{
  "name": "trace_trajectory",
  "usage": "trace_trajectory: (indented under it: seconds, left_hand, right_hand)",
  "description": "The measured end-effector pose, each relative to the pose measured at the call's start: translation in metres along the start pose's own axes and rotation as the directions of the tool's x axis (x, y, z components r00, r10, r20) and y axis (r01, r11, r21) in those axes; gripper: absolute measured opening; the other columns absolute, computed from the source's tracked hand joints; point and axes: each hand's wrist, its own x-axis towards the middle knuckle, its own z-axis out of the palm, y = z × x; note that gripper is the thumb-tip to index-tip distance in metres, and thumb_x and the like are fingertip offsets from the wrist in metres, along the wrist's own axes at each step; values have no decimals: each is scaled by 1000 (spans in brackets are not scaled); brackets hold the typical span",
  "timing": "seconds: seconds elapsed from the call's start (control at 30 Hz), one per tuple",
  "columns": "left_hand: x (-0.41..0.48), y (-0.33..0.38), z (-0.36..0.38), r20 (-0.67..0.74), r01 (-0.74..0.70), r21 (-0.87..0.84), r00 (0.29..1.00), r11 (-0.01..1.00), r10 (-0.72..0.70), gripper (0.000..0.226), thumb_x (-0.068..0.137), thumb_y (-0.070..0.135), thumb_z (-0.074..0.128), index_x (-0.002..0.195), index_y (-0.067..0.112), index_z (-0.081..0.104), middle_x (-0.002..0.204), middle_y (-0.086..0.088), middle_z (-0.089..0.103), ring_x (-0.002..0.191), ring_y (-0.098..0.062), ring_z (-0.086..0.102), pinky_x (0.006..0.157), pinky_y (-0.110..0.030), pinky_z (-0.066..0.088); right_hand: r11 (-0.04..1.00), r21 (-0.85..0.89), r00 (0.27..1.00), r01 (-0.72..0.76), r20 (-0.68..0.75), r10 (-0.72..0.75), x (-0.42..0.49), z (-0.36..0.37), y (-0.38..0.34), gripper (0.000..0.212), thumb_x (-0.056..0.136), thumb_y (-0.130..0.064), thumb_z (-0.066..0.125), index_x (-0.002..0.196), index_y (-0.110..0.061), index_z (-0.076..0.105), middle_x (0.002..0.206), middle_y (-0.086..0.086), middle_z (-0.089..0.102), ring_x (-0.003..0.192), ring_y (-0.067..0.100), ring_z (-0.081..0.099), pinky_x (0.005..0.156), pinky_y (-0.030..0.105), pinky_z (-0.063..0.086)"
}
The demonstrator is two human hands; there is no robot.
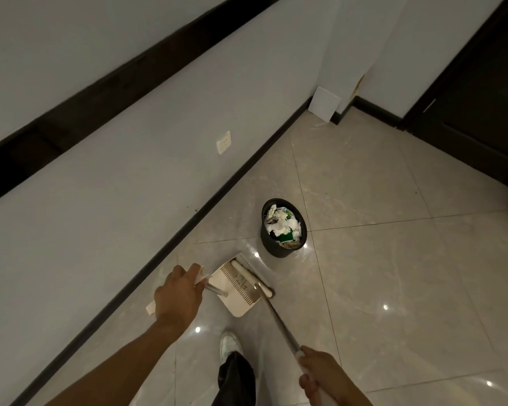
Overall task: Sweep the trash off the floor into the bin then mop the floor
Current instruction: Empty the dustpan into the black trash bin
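A black bin [276,247] stands on the tiled floor, filled with crumpled white paper and green scraps. Just in front of it a cream dustpan [239,298] with a comb edge sits low over the floor. My left hand [176,297] grips the top of the dustpan's metal handle. The broom's white head [251,278] lies at the dustpan's far edge, touching it. Its metal pole [279,323] runs back to my right hand [320,376], which grips the white upper handle. A small white scrap [150,309] shows under my left wrist, near the skirting.
A white wall with a black skirting [170,244] runs along the left and carries a socket [223,142]. A white box [324,104] stands in the far corner beside a dark door [475,98]. My white shoe [228,344] and dark trouser leg are between my arms.
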Motion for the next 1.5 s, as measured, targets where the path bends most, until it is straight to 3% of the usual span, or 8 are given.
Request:
trace_trajectory:
  seconds: [0.17, 0.27, 0.6, 0.73, 0.9, 1.1, 1.3, 1.5]
  left_hand:
    - [3, -17, -6, 4, 67, -64, 998, 996, -67, 26, 96, 43, 63, 113, 24, 59, 87, 3, 53, 72, -12, 59, 66, -37, 60]
    - [8, -28, -12, -6, 132, -141, 991, 981, -134, 26, 95, 42, 63, 111, 23, 59, 93, 0, 59, 81, -16, 64, 75, -41, 61]
    - [33, -77, -22, -60, 182, -125, 980, 975, -191, 28, 94, 45, 64, 113, 24, 60, 87, 5, 54, 76, -17, 64, 71, -40, 62]
    - [41, -86, -25, -45, 188, -112, 980, 976, -194, 29, 95, 47, 61, 114, 25, 59, 90, 5, 56, 79, -16, 65, 73, -36, 61]
    - [52, -91, -27, -36, 191, -86, 980, 978, -195, 29, 97, 47, 60, 117, 26, 57, 92, 3, 56, 80, -16, 64, 73, -36, 62]
    - [46, -90, -28, -10, 197, -61, 980, 979, -198, 31, 98, 49, 58, 121, 28, 56, 96, 4, 57, 83, -16, 65, 75, -37, 62]
    - [38, -87, -23, -37, 179, -83, 982, 980, -183, 33, 97, 47, 60, 122, 27, 57, 92, 2, 57, 77, -15, 63, 68, -38, 62]
    - [31, -84, -23, -34, 194, -93, 980, 977, -197, 32, 97, 48, 59, 121, 26, 57, 92, 2, 56, 75, -14, 62, 68, -38, 62]
  right_hand:
    - [981, 192, 997, -25, -66, 38, -7, 19, -1, 24, 99, -4, 60, 122, -6, 66, 88, 20, 58, 39, 23, 51, 35, 17, 31]
    - [965, 261, 992, -2, -118, 34, 10, 43, -11, 47, 103, -9, 53, 149, -17, 48, 71, 18, 58, 36, 18, 44, 35, 17, 31]
    - [963, 108, 967, 245, -104, -234, 68, 114, -95, 50, 106, -14, 44, 155, -25, 37, 61, 8, 48, 44, 12, 40, 39, 23, 37]
    - [955, -154, 952, 255, -132, -276, 117, 136, -133, 56, 104, -12, 37, 158, -25, 28, 72, 10, 52, 50, 18, 51, 48, 31, 48]
    - [848, -516, 971, 122, -114, -209, 166, 137, -143, 55, 99, -18, 39, 154, -14, 34, 118, 13, 65, 98, 33, 70, 89, 47, 60]
    - [843, -531, 996, 85, 44, -74, 128, 155, -129, 40, 107, -18, 34, 145, -12, 43, 77, 9, 61, 55, 15, 58, 50, 26, 48]
    - [994, -111, 985, 7, 169, 12, 57, 160, -103, 16, 107, -19, 40, 105, -24, 55, 64, 7, 48, 40, 8, 42, 37, 18, 35]
    - [991, -108, 994, 78, 87, -69, 17, 126, -78, 16, 103, -15, 48, 108, -19, 63, 60, 10, 49, 39, 15, 39, 39, 18, 32]
